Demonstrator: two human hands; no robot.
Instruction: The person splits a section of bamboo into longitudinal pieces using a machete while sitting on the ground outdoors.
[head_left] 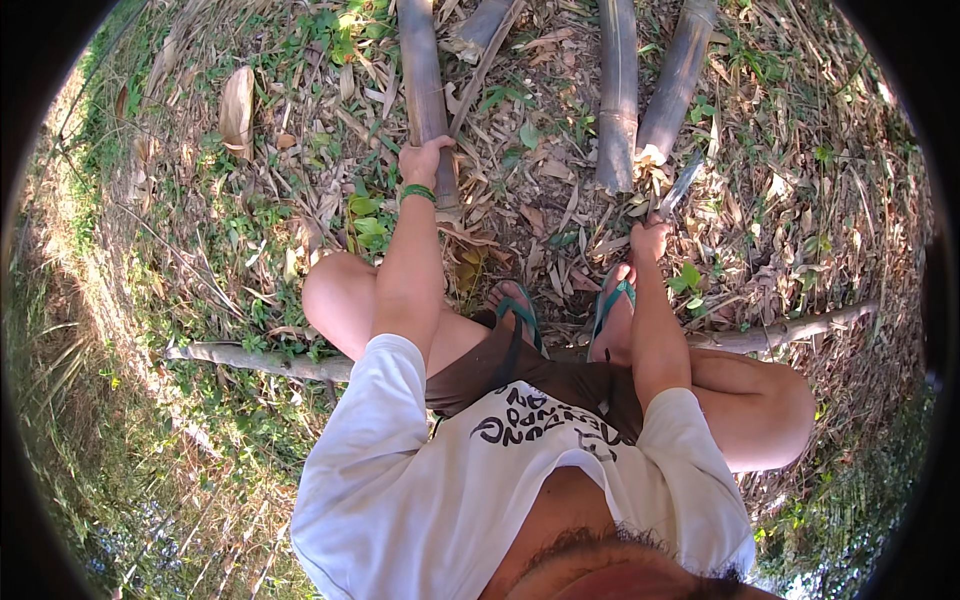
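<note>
My left hand, with a green band at its wrist, is closed round the near part of a thick grey-brown bamboo pole. That pole runs away from me along the ground. In my right hand is the handle of a machete, its greyish blade pointing away and to the right. The blade lies close to the near ends of two more bamboo poles, a left one and a slanting right one. My fingers hide most of the handle.
Dry leaves and bamboo husks litter the ground, with green weeds among them. A thin branch lies crosswise beneath my legs. My feet, in green flip-flops, are near the poles' ends. Another cut bamboo piece lies farther off.
</note>
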